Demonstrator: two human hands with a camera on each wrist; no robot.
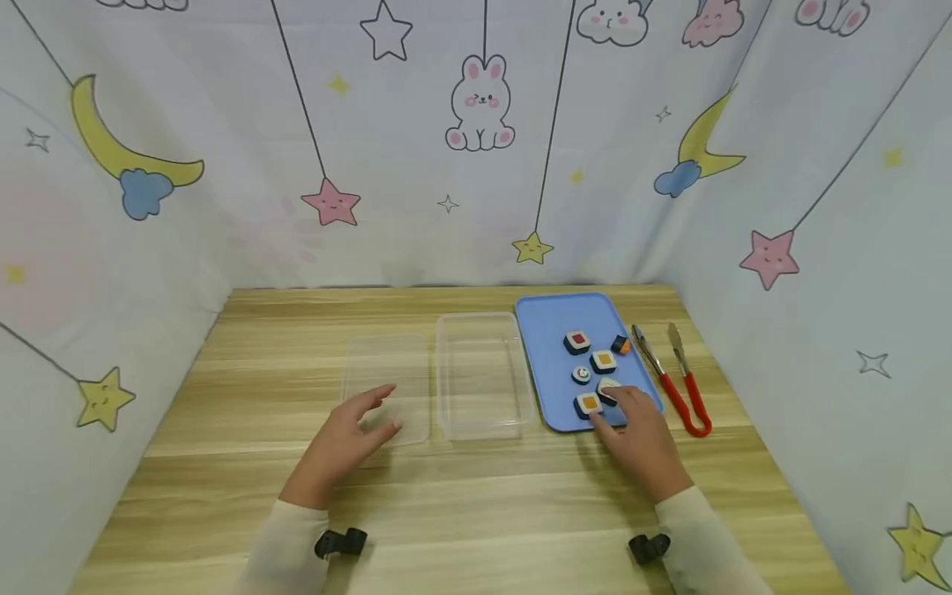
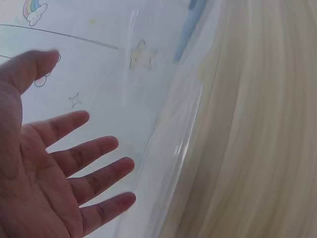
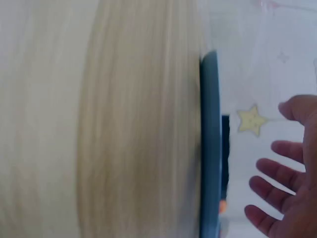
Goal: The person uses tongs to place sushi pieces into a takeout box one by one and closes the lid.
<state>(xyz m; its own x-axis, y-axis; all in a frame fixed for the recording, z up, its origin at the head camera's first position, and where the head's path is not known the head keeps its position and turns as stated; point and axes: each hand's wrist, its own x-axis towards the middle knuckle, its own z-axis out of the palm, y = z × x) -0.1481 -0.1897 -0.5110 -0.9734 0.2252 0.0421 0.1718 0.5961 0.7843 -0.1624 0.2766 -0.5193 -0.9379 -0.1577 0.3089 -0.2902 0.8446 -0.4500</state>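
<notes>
My left hand hovers over the clear plastic lid, its fingers spread and holding nothing. In the left wrist view the same hand has thumb and fingers well apart. Above the near right part of the blue tray is my right hand, closest to a toy sushi roll with a yellow centre and a white-topped piece partly hidden by the fingers. The right wrist view shows this hand with loosely parted fingers, gripping nothing, beside the tray's edge.
An open clear container stands between lid and tray. Farther up the tray lie a red-centred roll, another yellow-centred one, a small round roll and an orange-topped piece. Red-handled tongs lie right of the tray, partly against its edge.
</notes>
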